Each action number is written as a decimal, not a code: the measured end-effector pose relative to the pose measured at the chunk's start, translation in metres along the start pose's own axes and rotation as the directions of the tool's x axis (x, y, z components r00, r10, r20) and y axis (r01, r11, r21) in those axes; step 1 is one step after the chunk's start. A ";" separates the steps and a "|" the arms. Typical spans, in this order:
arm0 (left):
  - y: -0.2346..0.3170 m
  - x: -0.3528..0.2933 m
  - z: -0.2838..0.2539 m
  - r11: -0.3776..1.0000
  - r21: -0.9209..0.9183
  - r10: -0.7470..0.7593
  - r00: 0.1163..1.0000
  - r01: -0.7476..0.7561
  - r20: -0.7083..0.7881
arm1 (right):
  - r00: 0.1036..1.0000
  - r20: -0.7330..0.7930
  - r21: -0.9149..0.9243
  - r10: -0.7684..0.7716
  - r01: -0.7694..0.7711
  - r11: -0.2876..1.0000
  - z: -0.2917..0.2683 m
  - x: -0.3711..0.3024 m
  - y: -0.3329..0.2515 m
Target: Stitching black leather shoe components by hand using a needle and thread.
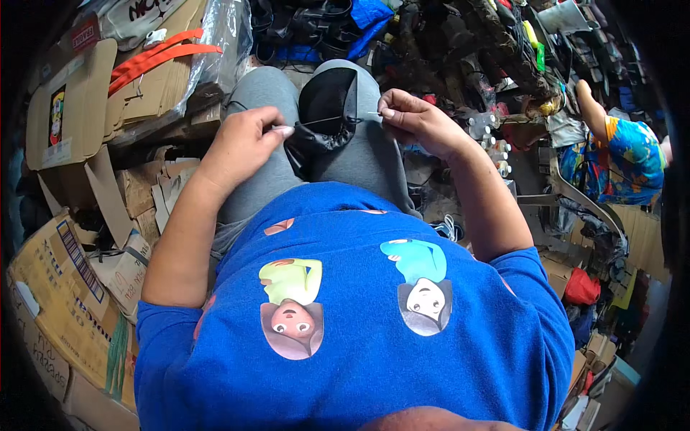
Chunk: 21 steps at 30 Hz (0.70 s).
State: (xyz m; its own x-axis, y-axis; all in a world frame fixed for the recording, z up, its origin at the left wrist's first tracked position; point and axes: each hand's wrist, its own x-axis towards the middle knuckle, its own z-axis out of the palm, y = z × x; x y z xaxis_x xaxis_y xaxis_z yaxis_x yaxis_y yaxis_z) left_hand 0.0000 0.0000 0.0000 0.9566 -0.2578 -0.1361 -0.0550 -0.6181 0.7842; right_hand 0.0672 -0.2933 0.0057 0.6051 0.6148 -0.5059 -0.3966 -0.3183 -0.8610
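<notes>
We've got a floppy black leather piece draped on our grey knee; left hand pinches its edge and a taut thread, right hand pinches a thin needle.

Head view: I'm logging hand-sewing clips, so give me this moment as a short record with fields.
Setting: cluttered workshop, person seated, grey trousers, blue top
Work piece: black leather piece lying on the lap
Left hand: fingertips pinched at the piece's left edge, holding the thread end
Right hand: pinching a needle just right of the piece
Thread: thin, stretched taut across the piece between both hands
Left side: flattened cardboard boxes, orange straps
Right side: another person in a patterned shirt
</notes>
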 end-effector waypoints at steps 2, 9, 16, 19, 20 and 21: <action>-0.007 -0.002 -0.004 0.999 0.043 0.010 0.995 -0.006 -0.099 | 0.992 -0.108 -0.052 -0.070 0.064 0.997 0.000 0.001 -0.003; -0.044 -0.018 -0.018 0.999 -0.035 0.013 0.983 -0.019 -0.184 | 0.970 -0.148 -0.109 -0.193 0.178 0.978 -0.019 0.016 0.019; 0.001 0.033 -0.006 0.919 0.089 0.395 0.899 -0.385 -0.188 | 0.850 -0.162 -0.713 -0.501 0.250 0.655 -0.007 0.020 -0.011; 0.013 0.063 0.020 0.901 0.066 0.434 0.895 -0.429 -0.103 | 0.839 -0.067 -0.754 -0.540 0.312 0.578 -0.001 0.030 -0.012; 0.018 0.070 0.024 0.924 0.034 0.381 0.924 -0.380 -0.035 | 0.839 -0.032 -0.793 -0.544 0.310 0.524 -0.002 0.031 -0.011; 0.019 0.076 0.026 0.945 0.006 0.327 0.944 -0.327 0.038 | 0.840 -0.034 -0.794 -0.542 0.307 0.524 -0.002 0.031 -0.011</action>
State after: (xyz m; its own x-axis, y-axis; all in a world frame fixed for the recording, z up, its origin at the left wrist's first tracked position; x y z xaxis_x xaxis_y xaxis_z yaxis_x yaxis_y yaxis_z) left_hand 0.0643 -0.0507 -0.0110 0.8745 -0.4737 0.1044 -0.3665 -0.5043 0.7819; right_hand 0.0917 -0.2722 -0.0010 0.7464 0.6643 0.0404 0.5259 -0.5516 -0.6474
